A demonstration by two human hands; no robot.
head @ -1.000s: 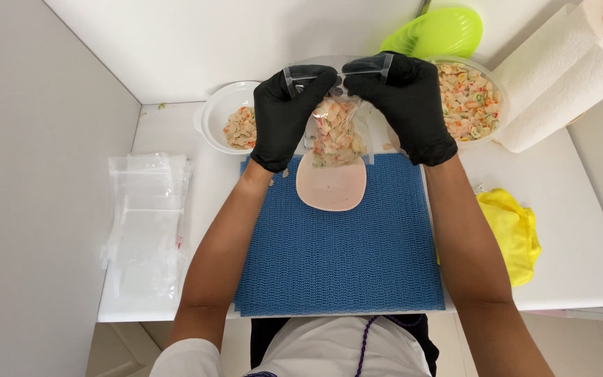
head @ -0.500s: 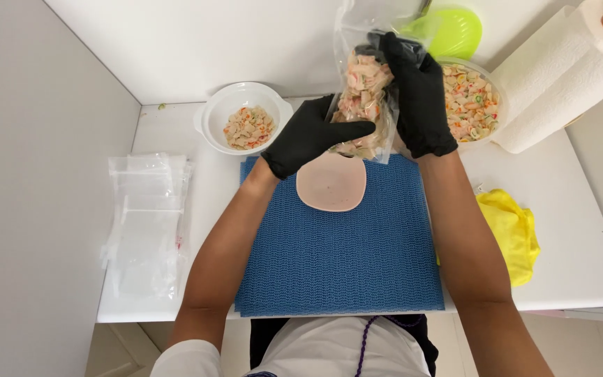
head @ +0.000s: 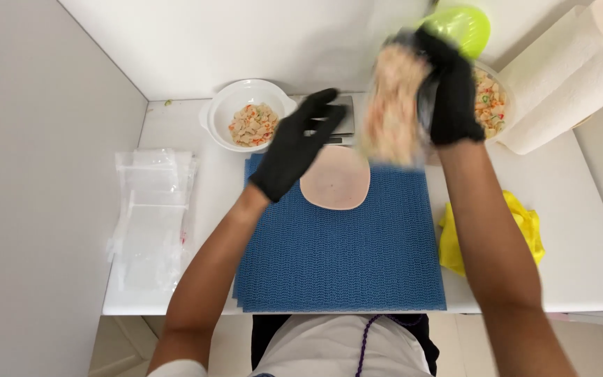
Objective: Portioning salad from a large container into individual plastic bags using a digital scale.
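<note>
Right hand [head: 453, 98], black-gloved: fingers clamped on a blurred clear bag of pasta salad [head: 393, 105], held aloft above the far edge of the blue mat [head: 340, 258]. Left hand [head: 294, 143], gloved: fingers spread, holding nothing, over the bench [head: 176, 122] beside a pink dish [head: 336, 183]

We see a white table [head: 581, 265] below the hands, set in a corner: a grey wall [head: 29, 174] stands to their left and a white wall [head: 246, 35] beyond them, evenly lit.
</note>
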